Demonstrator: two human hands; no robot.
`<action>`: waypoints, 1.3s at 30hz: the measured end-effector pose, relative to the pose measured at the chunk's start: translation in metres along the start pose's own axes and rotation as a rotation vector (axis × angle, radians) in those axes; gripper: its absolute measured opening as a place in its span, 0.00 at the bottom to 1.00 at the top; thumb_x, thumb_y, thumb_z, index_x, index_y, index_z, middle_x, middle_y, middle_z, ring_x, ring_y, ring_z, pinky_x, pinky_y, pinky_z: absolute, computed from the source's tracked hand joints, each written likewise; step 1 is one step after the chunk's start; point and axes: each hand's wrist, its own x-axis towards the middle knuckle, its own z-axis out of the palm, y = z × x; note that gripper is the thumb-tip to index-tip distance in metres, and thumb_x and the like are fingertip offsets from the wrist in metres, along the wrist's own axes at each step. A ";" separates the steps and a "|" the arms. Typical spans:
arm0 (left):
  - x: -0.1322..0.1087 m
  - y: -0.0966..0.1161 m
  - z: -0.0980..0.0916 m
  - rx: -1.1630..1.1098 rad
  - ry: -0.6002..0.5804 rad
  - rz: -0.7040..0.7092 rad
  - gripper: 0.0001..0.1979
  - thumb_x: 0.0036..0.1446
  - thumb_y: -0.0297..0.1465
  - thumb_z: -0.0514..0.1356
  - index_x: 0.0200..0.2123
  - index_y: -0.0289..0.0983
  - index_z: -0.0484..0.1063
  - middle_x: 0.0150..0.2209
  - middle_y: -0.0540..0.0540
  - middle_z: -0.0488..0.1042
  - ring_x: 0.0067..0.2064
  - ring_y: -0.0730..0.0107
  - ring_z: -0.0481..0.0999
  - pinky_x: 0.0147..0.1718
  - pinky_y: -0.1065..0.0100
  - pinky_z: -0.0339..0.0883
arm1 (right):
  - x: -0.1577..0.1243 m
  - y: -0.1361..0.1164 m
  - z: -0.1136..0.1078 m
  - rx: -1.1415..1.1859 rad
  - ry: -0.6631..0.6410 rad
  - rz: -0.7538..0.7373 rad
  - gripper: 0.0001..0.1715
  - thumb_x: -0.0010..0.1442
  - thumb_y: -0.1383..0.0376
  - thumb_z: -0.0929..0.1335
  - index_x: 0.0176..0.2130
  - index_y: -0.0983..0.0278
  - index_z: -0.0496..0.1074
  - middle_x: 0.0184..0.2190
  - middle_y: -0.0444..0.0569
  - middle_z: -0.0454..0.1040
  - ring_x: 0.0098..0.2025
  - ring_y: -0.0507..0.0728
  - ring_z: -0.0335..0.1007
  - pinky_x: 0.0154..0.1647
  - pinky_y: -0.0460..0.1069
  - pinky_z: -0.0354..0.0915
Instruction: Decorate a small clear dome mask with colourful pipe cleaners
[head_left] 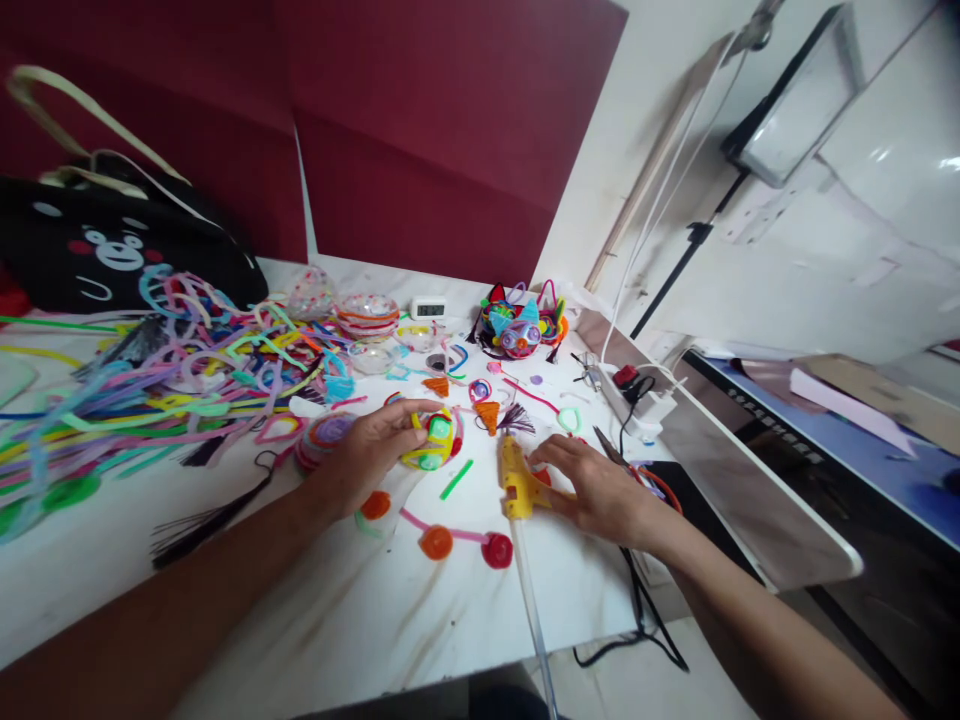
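Observation:
My left hand [367, 450] pinches a small ball [429, 440] wrapped in yellow pipe cleaner, with green coiled discs on its front. My right hand [596, 488] has its thumb and fingers around the handle of a yellow hot glue gun [516, 480]. The gun's nozzle points away from me, and a long clear glue stick [534, 610] sticks out of its back. Between the hands lies a short green pipe cleaner piece [456, 480]. Closer to me are an orange disc [436, 542] and a red coiled disc [497, 550]. A dark tassel [516, 418] lies by the nozzle.
Tangled pipe cleaners [225, 370] cover the left side, before a black bag [120, 245]. Decorated balls [519, 330] stand at the back, right of a small digital clock [428, 308]. Scissors [611, 447] and black cables [645, 610] lie right, near a power strip [637, 405].

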 end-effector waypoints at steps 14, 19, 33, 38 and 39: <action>-0.002 -0.001 0.001 0.016 0.012 -0.027 0.17 0.53 0.34 0.64 0.47 0.39 0.76 0.38 0.45 0.77 0.38 0.65 0.74 0.36 0.69 0.66 | -0.003 0.010 0.039 -0.195 -0.036 0.052 0.31 0.49 0.75 0.64 0.54 0.72 0.64 0.52 0.60 0.66 0.50 0.62 0.67 0.52 0.54 0.67; -0.003 0.001 0.003 0.067 0.028 -0.016 0.17 0.52 0.35 0.64 0.46 0.38 0.77 0.37 0.44 0.78 0.38 0.63 0.75 0.36 0.67 0.67 | -0.004 0.012 0.035 -0.146 0.059 0.057 0.24 0.48 0.74 0.64 0.47 0.67 0.65 0.46 0.56 0.66 0.41 0.59 0.68 0.41 0.52 0.68; -0.002 -0.002 0.003 0.105 0.013 0.014 0.18 0.54 0.36 0.62 0.47 0.39 0.78 0.47 0.44 0.79 0.48 0.58 0.75 0.45 0.65 0.68 | -0.019 -0.015 -0.004 0.825 0.054 0.076 0.13 0.55 0.62 0.68 0.41 0.59 0.64 0.29 0.43 0.62 0.28 0.52 0.57 0.26 0.46 0.56; -0.003 0.000 0.004 0.123 0.008 -0.016 0.20 0.54 0.38 0.62 0.49 0.38 0.77 0.46 0.44 0.79 0.49 0.57 0.75 0.47 0.64 0.67 | -0.019 -0.025 0.001 0.627 0.062 -0.026 0.10 0.61 0.61 0.66 0.44 0.57 0.68 0.31 0.46 0.68 0.32 0.56 0.65 0.32 0.50 0.64; -0.003 0.001 0.004 0.110 0.007 -0.019 0.20 0.54 0.38 0.62 0.49 0.38 0.76 0.46 0.44 0.79 0.49 0.57 0.75 0.48 0.63 0.67 | -0.019 -0.026 0.003 0.588 0.077 -0.049 0.09 0.62 0.61 0.66 0.43 0.57 0.69 0.32 0.47 0.69 0.33 0.57 0.66 0.33 0.51 0.65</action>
